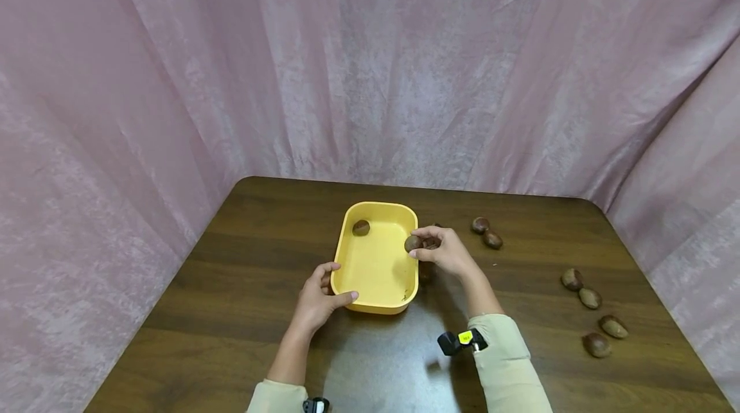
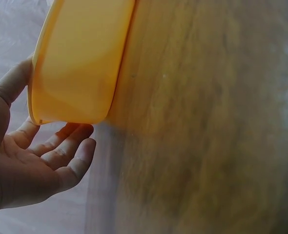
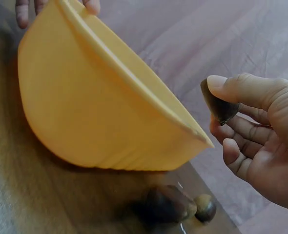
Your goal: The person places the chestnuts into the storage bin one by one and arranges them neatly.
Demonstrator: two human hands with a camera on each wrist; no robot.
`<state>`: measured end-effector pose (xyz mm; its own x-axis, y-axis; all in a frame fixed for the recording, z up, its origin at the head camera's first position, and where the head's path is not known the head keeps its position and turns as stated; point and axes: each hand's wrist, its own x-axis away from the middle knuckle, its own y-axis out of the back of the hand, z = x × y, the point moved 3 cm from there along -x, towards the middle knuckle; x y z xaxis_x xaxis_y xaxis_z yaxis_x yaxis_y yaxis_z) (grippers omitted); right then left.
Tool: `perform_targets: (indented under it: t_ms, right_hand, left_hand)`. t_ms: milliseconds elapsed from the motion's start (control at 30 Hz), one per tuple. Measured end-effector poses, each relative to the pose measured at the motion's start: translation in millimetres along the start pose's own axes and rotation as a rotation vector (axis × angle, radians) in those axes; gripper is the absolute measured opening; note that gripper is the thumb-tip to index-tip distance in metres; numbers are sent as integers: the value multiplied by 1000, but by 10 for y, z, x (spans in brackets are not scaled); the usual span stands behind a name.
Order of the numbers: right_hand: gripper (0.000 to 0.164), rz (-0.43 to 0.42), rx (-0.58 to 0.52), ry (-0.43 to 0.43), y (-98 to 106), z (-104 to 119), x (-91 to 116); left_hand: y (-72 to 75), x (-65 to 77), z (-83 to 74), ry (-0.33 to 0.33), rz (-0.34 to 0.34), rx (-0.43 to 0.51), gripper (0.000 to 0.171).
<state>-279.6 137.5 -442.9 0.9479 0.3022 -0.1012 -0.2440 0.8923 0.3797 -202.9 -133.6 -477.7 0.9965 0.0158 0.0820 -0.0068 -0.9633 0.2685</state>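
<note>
A yellow rectangular container (image 1: 378,272) stands on the table. My left hand (image 1: 317,300) holds its near left corner, thumb over the rim and fingers along the outer wall. In the left wrist view, that hand (image 2: 41,151) is at the container's end (image 2: 80,73). Between thumb and fingertips, my right hand (image 1: 449,252) pinches a brown chestnut (image 1: 413,243) at the container's right rim. The right wrist view shows this chestnut (image 3: 221,105) apart from the rim. Another chestnut (image 1: 361,228) lies inside, near the far left corner. Chestnuts beside the right wall are partly hidden by my right hand.
On the brown wooden table (image 1: 243,310), two chestnuts (image 1: 493,239) lie right of the right hand. Several more (image 1: 590,298) are spread near the right edge. A pink curtain (image 1: 405,79) hangs behind the table and along its sides.
</note>
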Motion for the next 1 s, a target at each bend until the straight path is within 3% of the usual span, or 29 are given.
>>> perform_targets:
  t_ms: [233, 867, 1000]
  right_hand:
    - [43, 35, 11, 18, -46, 39, -119]
    - [42, 59, 51, -75, -158, 100, -477]
    - [43, 71, 27, -115, -204, 53, -569]
  left_hand:
    - [-21, 2, 0, -3, 2, 3, 66]
    - [-39, 2, 22, -8, 13, 26, 66]
    - [-25, 29, -46, -9, 17, 28, 66]
